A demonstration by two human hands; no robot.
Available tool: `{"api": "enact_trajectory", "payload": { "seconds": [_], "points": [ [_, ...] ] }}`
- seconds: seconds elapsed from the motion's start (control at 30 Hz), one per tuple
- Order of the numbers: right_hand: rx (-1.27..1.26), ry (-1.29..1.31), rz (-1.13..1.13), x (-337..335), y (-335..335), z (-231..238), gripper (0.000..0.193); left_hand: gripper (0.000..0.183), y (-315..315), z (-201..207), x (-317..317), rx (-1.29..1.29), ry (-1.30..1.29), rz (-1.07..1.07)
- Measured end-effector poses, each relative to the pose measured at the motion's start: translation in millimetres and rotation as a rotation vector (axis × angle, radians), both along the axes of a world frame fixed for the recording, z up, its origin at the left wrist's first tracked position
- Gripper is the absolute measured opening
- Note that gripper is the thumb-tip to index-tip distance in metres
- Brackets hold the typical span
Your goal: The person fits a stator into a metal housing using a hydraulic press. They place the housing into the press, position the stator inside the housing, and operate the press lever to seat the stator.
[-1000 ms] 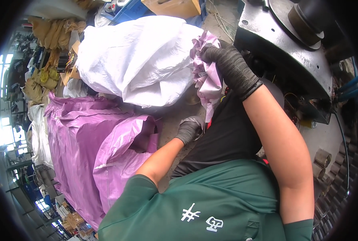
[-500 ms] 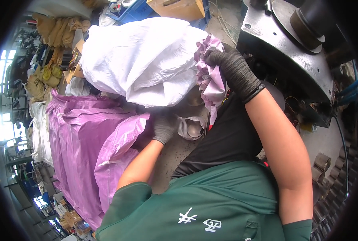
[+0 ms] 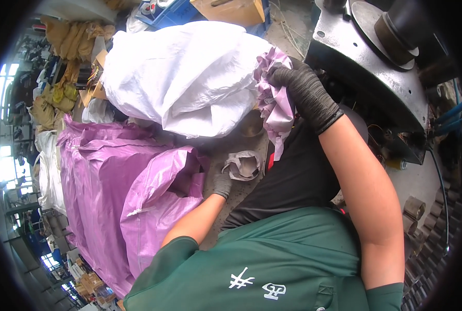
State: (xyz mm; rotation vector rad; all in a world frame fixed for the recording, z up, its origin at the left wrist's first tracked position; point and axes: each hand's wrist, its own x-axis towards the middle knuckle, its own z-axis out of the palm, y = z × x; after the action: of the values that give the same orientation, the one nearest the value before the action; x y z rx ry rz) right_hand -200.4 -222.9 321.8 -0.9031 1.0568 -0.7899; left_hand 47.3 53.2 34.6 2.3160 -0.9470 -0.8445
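Observation:
My right hand (image 3: 298, 88), in a dark grey knitted glove, is closed round a crumpled pink-purple woven sack (image 3: 276, 109). The gathered sack hangs down from its fingers, beside a large bulging white sack (image 3: 184, 78). Lower down, my left hand (image 3: 221, 185), in a lighter grey glove, is low beside a ring-shaped grey roll (image 3: 243, 165) with a loose strip at its edge. Its fingertips are small and blurred, so I cannot tell whether they grip the strip. Left of that hand, a big purple woven sack (image 3: 101, 181) stands with its mouth gaping.
A dark metal machine (image 3: 365, 62) rises at the right. At the back are a blue crate (image 3: 171, 15) and a cardboard box (image 3: 228, 10). Tan sacks (image 3: 67, 39) pile up at the far left. Metal cylinders (image 3: 414, 208) lie at the lower right.
My left hand has come out from beside the purple sack's mouth, moving right and down to the grey roll. The purple sack's mouth shows wider. The right hand has barely moved.

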Motion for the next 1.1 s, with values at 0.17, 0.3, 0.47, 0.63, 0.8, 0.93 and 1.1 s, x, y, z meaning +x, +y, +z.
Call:
{"api": "enact_trajectory", "payload": {
  "seconds": [0.17,0.3,0.47,0.63,0.8,0.93,1.1],
  "points": [
    [-0.013,-0.13,0.113,30,8,27,0.048,0.034,67,-139,124,-0.31,0.557,0.31],
    [-0.033,-0.025,0.034,6,4,3,0.046,0.04,-27,-26,71,-0.162,0.9,0.564],
    [-0.038,0.009,0.034,6,-5,-4,0.042,0.04,-63,5,96,-0.106,1.013,0.513],
    [-0.1,0.006,0.079,16,1,8,0.047,0.054,-80,-59,134,0.292,0.131,-0.077],
    [-0.082,0.019,0.063,14,2,0,0.04,0.071,-100,-35,103,0.484,-0.325,-0.686],
    [-0.088,0.025,0.06,6,-3,-1,0.038,0.09,-124,44,58,0.393,0.134,-0.63],
    [-0.087,-0.001,0.015,8,2,2,0.042,0.081,-87,25,1,0.436,-0.067,-1.199]
  ]
}}
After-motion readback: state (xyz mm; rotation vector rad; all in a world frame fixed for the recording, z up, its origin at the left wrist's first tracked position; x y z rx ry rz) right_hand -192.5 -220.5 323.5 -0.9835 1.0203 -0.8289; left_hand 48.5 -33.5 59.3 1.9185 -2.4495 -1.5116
